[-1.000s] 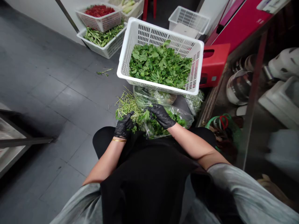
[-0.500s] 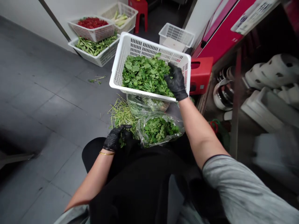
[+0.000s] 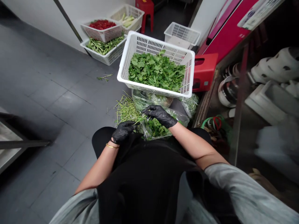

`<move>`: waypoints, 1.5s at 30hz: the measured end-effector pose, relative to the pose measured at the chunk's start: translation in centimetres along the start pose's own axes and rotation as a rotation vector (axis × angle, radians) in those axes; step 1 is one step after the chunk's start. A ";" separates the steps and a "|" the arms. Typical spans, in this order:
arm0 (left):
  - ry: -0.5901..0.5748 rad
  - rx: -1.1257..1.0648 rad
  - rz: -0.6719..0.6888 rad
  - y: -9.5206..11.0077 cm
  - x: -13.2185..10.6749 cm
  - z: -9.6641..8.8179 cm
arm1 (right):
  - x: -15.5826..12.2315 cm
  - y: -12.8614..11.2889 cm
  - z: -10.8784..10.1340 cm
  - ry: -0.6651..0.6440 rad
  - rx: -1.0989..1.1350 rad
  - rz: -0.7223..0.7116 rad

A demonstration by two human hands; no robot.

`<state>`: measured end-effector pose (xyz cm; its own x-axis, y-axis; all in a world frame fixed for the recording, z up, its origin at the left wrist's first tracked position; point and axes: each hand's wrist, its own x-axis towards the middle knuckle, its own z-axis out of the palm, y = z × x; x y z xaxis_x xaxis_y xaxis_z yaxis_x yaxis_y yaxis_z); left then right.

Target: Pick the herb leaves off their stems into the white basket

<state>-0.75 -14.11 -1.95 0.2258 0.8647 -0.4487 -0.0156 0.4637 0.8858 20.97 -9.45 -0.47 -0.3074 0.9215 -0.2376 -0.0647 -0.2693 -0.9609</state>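
Note:
Black gloves cover both of my hands. My left hand (image 3: 123,131) is closed on thin green stems (image 3: 139,119), low in front of my lap. From the other side, the fingertips of my right hand (image 3: 160,115) pinch the same stems. Under my right hand lies an open clear plastic bag (image 3: 183,116) with leafy greens (image 3: 158,128) in it. A heap of bare stems (image 3: 126,109) rests on the floor just beyond my left hand. Farther off, a white slotted basket (image 3: 155,90) holds a pile of picked leaves (image 3: 154,70).
Red chillies (image 3: 102,24) sit in a basket stacked over one of green vegetables (image 3: 105,46). A red plastic stool (image 3: 206,70) is right of the leaf basket. Shelving with white containers (image 3: 268,99) runs along the right. A few stems (image 3: 105,77) lie on the floor (image 3: 63,124).
My right hand has left the leaf basket and come back toward my lap, meeting my left hand at the stems. The leaves stay in the basket. The view has shifted slightly.

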 end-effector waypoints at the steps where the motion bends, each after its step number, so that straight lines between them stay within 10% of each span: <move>1: 0.025 0.004 0.012 0.0 -0.3 -0.2 | -0.4 -0.3 0.0 -0.004 0.035 0.008; 6: 0.008 -0.014 0.033 0.9 -1.5 -0.7 | -1.7 -1.1 -0.1 -0.079 0.011 -0.005; 12: -0.114 -0.170 0.037 1.1 -1.9 -1.5 | -2.0 -2.7 -2.7 0.232 0.130 -0.141; 19: -0.269 -0.506 -0.145 -0.2 -2.1 1.1 | -2.5 -1.7 1.8 -0.290 0.033 -0.042; 23: -0.341 -0.631 -0.268 -0.4 -2.3 0.9 | -1.6 -2.3 0.8 -0.419 -0.139 0.043; 29: -0.214 -0.715 -0.256 -0.8 -1.7 -0.4 | -2.8 -3.5 -2.8 -0.271 0.068 0.150; 34: -0.154 -0.806 -0.155 -1.3 -0.3 0.5 | -2.7 -0.8 -0.4 0.058 0.181 0.195; 45: -0.057 -0.663 -0.081 -1.1 -0.3 2.2 | -0.9 3.7 3.2 -0.246 0.182 0.232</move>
<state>1.38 -15.29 -2.52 0.3021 0.8191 -0.4877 -0.5879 0.5628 0.5810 17.95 -12.13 -3.37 -0.5510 0.7413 -0.3832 -0.1273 -0.5285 -0.8394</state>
